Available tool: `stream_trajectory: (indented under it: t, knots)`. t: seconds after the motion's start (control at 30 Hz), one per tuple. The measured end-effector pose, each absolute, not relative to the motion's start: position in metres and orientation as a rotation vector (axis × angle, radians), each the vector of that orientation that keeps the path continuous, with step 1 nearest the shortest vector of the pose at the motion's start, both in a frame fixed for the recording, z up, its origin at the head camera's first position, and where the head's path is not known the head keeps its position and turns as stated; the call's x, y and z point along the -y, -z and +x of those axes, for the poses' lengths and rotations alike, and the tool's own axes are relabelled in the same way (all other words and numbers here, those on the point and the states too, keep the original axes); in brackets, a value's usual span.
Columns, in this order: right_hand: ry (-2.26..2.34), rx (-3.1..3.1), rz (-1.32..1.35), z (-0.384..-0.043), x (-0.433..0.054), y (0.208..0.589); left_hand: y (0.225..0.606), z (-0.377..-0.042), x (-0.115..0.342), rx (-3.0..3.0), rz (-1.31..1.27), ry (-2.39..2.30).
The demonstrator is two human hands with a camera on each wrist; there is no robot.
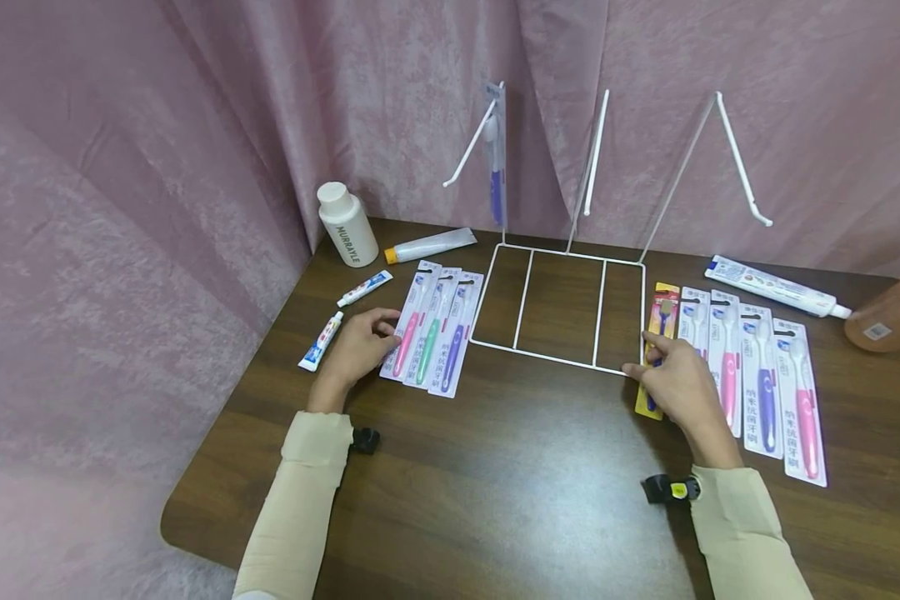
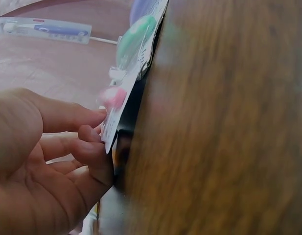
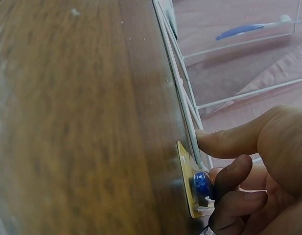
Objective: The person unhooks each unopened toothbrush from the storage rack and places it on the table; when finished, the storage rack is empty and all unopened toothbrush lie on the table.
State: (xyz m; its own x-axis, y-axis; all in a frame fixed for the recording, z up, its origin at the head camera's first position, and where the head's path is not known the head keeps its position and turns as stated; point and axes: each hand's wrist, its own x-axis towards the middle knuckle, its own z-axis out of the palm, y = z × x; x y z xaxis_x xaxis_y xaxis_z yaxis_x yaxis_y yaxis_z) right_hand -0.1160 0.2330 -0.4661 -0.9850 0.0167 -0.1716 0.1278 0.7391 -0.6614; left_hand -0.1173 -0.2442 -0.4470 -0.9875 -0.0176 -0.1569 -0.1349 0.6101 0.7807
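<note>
My left hand (image 1: 360, 343) pinches the near left edge of a packaged toothbrush with a pink handle (image 1: 405, 340), whose card edge tilts slightly in the left wrist view. Beside it lie packs with a green toothbrush (image 1: 427, 350) and a purple toothbrush (image 1: 453, 358). On the other side, my right hand (image 1: 678, 379) grips the near right corner of a white wire rack (image 1: 547, 358) with thumb and index finger. Under those fingers lies a yellow toothbrush pack (image 1: 648, 406), partly hidden by the hand. A purple toothbrush pack (image 1: 496, 167) hangs on the rack's left hook.
Several toothbrush packs (image 1: 761, 392) lie at right. Behind them are a toothpaste tube (image 1: 772, 285) and an orange-brown container (image 1: 888, 321). A white bottle (image 1: 348, 229), a yellow-capped tube (image 1: 431, 246) and two small tubes (image 1: 363, 288) lie or stand at left. Pink curtain hangs behind.
</note>
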Motion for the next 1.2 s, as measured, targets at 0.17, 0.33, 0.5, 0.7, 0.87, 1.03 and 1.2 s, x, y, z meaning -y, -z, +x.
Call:
stream_trajectory:
  t: [0.17, 0.33, 0.5, 0.7, 0.87, 1.03, 1.2]
  knots:
    - [1.077, -2.766, 0.092, -0.113, -0.232, 0.461, 0.455, -0.123, 0.251, -2.683, -0.100, -1.332]
    - [1.077, -2.768, 0.067, -0.112, -0.231, 0.454, 0.475, -0.135, 0.263, -2.701, -0.146, -1.293]
    - [1.079, -2.764, 0.067, -0.112, -0.231, 0.454, 0.491, -0.143, 0.273, -2.687, -0.152, -1.286]
    - [1.084, -2.754, 0.066, -0.111, -0.230, 0.454, 0.503, -0.148, 0.280, -2.700, -0.134, -1.269]
    - [1.071, -2.767, 0.083, -0.111, -0.232, 0.455, 0.500, -0.148, 0.277, -2.683, -0.113, -1.291]
    - [1.073, -2.773, 0.082, -0.111, -0.232, 0.455, 0.478, -0.138, 0.265, -2.694, -0.090, -1.301]
    - [1.080, -2.760, 0.082, -0.111, -0.230, 0.456, 0.442, -0.132, 0.245, -2.726, -0.060, -1.301]
